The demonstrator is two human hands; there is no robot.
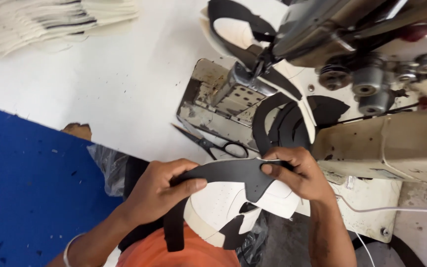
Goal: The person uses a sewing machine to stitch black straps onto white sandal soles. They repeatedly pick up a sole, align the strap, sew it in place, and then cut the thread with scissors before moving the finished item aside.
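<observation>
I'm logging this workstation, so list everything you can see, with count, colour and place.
Shoe upper piece: one, black and white, held in both hands at bottom centre.
Sewing machine: one, cream and metal, upper right.
Sewn pieces: several, black and white, under the machine's needle area.
Scissors: one, black handles, on the table left of the machine.
Stacked pieces: a pile, off-white, top left.
Table: one, white, speckled.
Panel: one, blue, lower left.
Plastic bag: one, clear, beside the panel.
Left hand: grips the piece's left end.
Right hand: pinches its right end.
</observation>
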